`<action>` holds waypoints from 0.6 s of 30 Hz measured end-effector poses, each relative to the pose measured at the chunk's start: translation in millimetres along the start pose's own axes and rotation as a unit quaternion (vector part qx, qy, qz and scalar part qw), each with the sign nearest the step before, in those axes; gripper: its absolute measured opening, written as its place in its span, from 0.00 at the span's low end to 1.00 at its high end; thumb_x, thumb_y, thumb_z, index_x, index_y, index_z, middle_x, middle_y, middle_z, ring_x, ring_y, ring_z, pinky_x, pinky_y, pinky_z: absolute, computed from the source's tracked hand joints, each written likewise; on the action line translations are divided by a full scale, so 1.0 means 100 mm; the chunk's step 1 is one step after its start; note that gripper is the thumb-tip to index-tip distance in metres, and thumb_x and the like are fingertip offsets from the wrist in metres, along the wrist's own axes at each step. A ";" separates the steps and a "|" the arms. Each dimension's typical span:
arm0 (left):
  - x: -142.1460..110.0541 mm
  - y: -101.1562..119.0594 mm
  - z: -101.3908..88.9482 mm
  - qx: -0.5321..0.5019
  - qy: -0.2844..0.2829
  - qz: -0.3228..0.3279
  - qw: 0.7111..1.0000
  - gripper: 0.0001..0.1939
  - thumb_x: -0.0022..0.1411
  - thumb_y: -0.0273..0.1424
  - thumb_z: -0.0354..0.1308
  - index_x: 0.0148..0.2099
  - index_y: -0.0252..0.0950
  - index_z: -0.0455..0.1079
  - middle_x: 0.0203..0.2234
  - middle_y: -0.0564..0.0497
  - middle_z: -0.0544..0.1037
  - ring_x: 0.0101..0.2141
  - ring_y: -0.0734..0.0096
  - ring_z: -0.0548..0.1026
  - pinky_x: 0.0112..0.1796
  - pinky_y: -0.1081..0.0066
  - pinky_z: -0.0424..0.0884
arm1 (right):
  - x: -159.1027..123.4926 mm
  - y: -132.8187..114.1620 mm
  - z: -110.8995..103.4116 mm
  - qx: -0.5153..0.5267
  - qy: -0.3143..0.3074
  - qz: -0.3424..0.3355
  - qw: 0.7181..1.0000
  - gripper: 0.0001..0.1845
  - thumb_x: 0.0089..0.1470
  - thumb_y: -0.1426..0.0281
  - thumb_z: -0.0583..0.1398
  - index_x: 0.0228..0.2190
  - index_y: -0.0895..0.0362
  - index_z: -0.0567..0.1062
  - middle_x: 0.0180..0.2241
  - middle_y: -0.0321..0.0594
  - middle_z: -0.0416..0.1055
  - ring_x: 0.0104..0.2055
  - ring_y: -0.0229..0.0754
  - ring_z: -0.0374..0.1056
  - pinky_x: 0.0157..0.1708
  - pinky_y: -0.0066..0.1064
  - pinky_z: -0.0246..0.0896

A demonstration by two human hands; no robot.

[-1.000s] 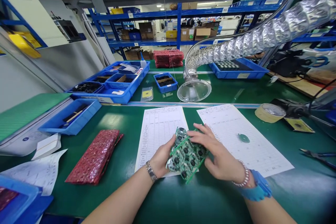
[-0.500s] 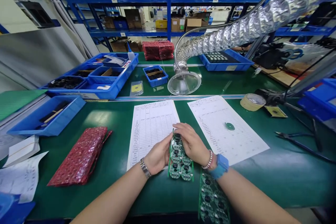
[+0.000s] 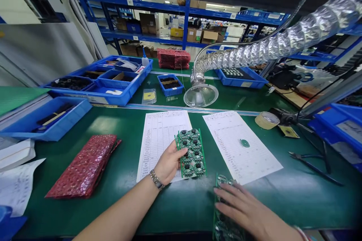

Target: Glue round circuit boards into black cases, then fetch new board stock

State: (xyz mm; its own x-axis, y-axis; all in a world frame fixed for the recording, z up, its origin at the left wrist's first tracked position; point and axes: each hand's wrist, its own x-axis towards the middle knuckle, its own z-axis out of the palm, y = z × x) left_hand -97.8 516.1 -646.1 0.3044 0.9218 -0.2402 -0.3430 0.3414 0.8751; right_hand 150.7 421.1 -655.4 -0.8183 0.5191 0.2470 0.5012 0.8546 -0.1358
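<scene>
My left hand [image 3: 169,162] is closed on the left edge of a green circuit board panel [image 3: 195,153], with the thumb on top. Round boards carrying dark parts fill the panel in two columns. It is over a printed form [image 3: 152,131]. A second circuit board panel [image 3: 222,229] is at the table's front edge. Across it reaches my right hand [image 3: 240,205], fingers stretched out and slightly blurred, covering much of that panel; whether they press on it I cannot tell. One round green board [image 3: 244,143] lies on the right-hand printed form [image 3: 226,131].
A red bubble-wrap package [image 3: 85,165] lies at left, near a blue bin [image 3: 76,107]. Over the table's back half hangs a fume extractor hood [image 3: 201,96]. Pliers [image 3: 313,162] and a tape roll [image 3: 267,119] lie at right.
My right hand has left the held panel and moved down right to the second one. The held panel now sits higher, with more of its face showing. The camera view has shifted slightly.
</scene>
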 end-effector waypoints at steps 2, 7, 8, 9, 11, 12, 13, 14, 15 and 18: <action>-0.01 0.00 0.00 -0.010 0.003 0.007 1.000 0.23 0.55 0.32 0.59 0.53 0.41 0.61 0.47 0.45 0.71 0.41 0.60 0.73 0.33 0.66 0.72 | -0.17 -0.11 0.22 -0.078 0.001 -0.001 0.997 0.31 0.53 0.60 0.55 0.57 0.55 0.57 0.55 0.46 0.61 0.58 0.50 0.54 0.54 0.43 0.55; -0.04 -0.01 0.02 -0.029 0.005 0.015 0.999 0.22 0.55 0.31 0.58 0.52 0.41 0.62 0.46 0.46 0.71 0.40 0.63 0.73 0.33 0.68 0.71 | -0.41 -0.21 0.41 -0.123 0.072 0.009 0.990 0.27 0.57 0.59 0.47 0.56 0.55 0.59 0.56 0.42 0.60 0.61 0.49 0.48 0.54 0.40 0.55; -0.04 -0.02 0.02 -0.035 0.006 0.016 0.999 0.21 0.55 0.30 0.58 0.52 0.41 0.63 0.46 0.46 0.71 0.41 0.63 0.73 0.33 0.69 0.72 | -0.42 -0.19 0.35 -0.098 0.089 0.022 0.991 0.27 0.58 0.60 0.45 0.56 0.55 0.60 0.56 0.43 0.59 0.61 0.49 0.48 0.53 0.39 0.56; -0.05 -0.02 0.03 -0.042 0.007 0.017 0.999 0.20 0.55 0.30 0.58 0.51 0.40 0.63 0.46 0.46 0.71 0.41 0.64 0.72 0.33 0.69 0.72 | -0.41 -0.17 0.27 -0.070 0.110 0.042 0.991 0.26 0.59 0.61 0.44 0.56 0.55 0.60 0.57 0.43 0.58 0.61 0.50 0.48 0.52 0.39 0.58; -0.05 -0.02 0.03 -0.053 0.009 0.010 0.999 0.20 0.55 0.29 0.57 0.51 0.40 0.63 0.46 0.46 0.71 0.40 0.64 0.73 0.31 0.68 0.72 | -0.31 -0.08 0.10 -0.016 0.165 0.084 0.983 0.25 0.59 0.65 0.45 0.56 0.55 0.60 0.58 0.45 0.55 0.61 0.53 0.47 0.52 0.43 0.58; -0.05 -0.03 0.02 -0.056 0.008 0.004 0.998 0.20 0.55 0.29 0.57 0.51 0.40 0.64 0.46 0.46 0.72 0.40 0.63 0.73 0.30 0.68 0.72 | -0.21 -0.01 0.04 0.004 0.194 0.097 0.976 0.24 0.58 0.67 0.46 0.56 0.54 0.59 0.59 0.45 0.54 0.61 0.54 0.47 0.53 0.46 0.56; -0.05 -0.04 0.02 -0.058 0.004 -0.002 0.998 0.19 0.55 0.29 0.57 0.51 0.39 0.64 0.45 0.45 0.72 0.39 0.62 0.73 0.29 0.67 0.73 | -0.07 0.06 -0.01 0.017 0.215 0.097 0.972 0.24 0.58 0.70 0.47 0.56 0.53 0.59 0.59 0.45 0.53 0.61 0.54 0.46 0.54 0.48 0.55; -0.04 -0.05 0.02 -0.063 -0.001 -0.005 0.998 0.19 0.55 0.28 0.57 0.50 0.39 0.64 0.45 0.46 0.73 0.39 0.62 0.73 0.29 0.67 0.73 | 0.09 0.14 -0.02 0.027 0.223 0.085 0.971 0.25 0.57 0.73 0.48 0.57 0.52 0.58 0.59 0.44 0.52 0.62 0.54 0.45 0.54 0.48 0.54; -0.04 -0.06 0.01 -0.071 -0.004 -0.005 0.997 0.19 0.55 0.28 0.56 0.50 0.39 0.65 0.44 0.46 0.73 0.39 0.63 0.73 0.30 0.68 0.72 | 0.26 0.22 -0.01 0.033 0.220 0.066 0.973 0.26 0.56 0.75 0.48 0.57 0.51 0.58 0.59 0.44 0.52 0.62 0.53 0.44 0.55 0.48 0.53; -0.01 -0.07 0.02 -0.115 0.009 0.018 0.993 0.15 0.57 0.30 0.55 0.48 0.37 0.67 0.43 0.47 0.74 0.42 0.65 0.72 0.38 0.68 0.71 | 0.77 0.41 0.11 0.058 0.207 0.014 0.976 0.29 0.54 0.80 0.48 0.56 0.52 0.58 0.60 0.44 0.51 0.63 0.49 0.40 0.57 0.48 0.50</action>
State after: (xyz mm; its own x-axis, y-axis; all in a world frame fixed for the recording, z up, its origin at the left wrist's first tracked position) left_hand -94.1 512.7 -651.6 0.2723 0.9367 -0.2200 -0.5479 0.3389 0.7648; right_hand 105.5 496.3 -652.7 -0.6088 0.5123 0.6057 0.4664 0.8488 -0.2490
